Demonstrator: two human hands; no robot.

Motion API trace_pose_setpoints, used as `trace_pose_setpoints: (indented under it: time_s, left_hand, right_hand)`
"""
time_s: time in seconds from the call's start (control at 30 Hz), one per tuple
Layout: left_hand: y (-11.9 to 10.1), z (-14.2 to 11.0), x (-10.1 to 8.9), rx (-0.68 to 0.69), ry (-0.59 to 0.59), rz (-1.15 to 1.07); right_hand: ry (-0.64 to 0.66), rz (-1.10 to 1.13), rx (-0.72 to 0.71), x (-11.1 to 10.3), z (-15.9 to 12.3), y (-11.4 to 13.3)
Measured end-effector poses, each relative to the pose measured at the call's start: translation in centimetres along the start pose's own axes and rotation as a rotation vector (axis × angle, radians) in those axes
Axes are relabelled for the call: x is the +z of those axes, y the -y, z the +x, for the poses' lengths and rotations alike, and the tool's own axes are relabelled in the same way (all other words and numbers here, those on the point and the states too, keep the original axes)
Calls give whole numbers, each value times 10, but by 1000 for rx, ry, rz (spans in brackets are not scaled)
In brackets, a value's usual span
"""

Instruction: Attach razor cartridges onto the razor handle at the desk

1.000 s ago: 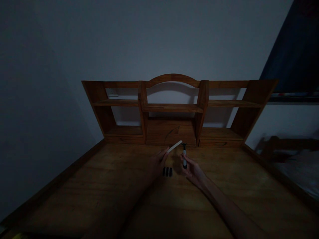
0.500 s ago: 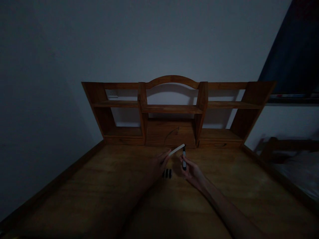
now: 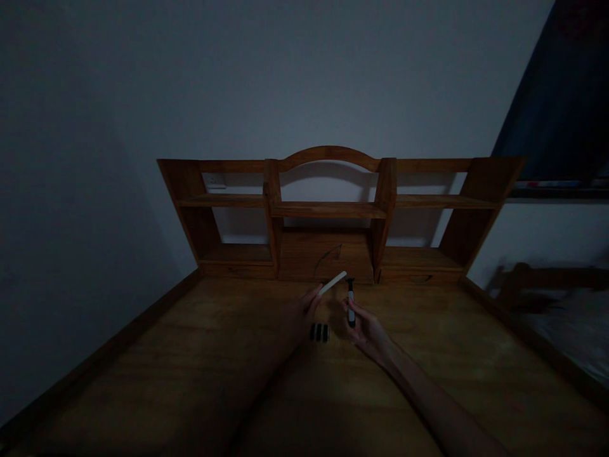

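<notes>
A slim white stick (image 3: pixel 333 283) points up and to the right from my left hand (image 3: pixel 307 306), whose fingers are closed round its lower end. My right hand (image 3: pixel 368 327) grips a razor (image 3: pixel 351 308) by its grey-and-black handle, with the dark T-shaped head upward. A small gap separates the stick's tip from the razor's head. Several small dark blocks (image 3: pixel 319 332) lie side by side on the wooden tabletop (image 3: pixel 304 393), between my two wrists. Dim light hides their details and the stick's exact kind.
A wooden shelf unit (image 3: pixel 328 209) with open compartments stands along the back of the table, against the wall. Low drawers (image 3: pixel 421 278) run along its base. A raised wooden edge (image 3: pixel 533 333) borders the table's right side.
The white stick has drawn back to the left, away from the razor's head, which now shows fully. My right hand and the razor have hardly moved.
</notes>
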State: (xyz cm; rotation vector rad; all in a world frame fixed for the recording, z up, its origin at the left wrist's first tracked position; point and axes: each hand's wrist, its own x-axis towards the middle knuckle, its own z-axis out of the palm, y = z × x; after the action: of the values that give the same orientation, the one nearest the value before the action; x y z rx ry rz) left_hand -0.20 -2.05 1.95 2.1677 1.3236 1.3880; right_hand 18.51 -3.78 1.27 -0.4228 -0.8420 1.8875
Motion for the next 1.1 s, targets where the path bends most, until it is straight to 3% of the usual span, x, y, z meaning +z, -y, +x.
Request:
trace_pose_setpoints:
  time_s: [0.2, 0.43, 0.67, 0.87, 1.1]
  left_hand:
    - [-4, 0, 0, 50, 30, -2]
    - [2, 1, 1, -32, -62, -8]
    - [-4, -1, 1, 23, 55, 43]
    - [5, 2, -1, -76, -51, -2]
    - [-3, -1, 1, 19, -13, -23]
  right_hand:
    - [-72, -1, 6, -3, 1, -2]
    - [37, -53, -8, 2, -1, 0]
    - [18, -21, 12, 2, -1, 0]
    - [20, -33, -1, 3, -1, 1]
    - [12, -44, 3, 2, -2, 1]
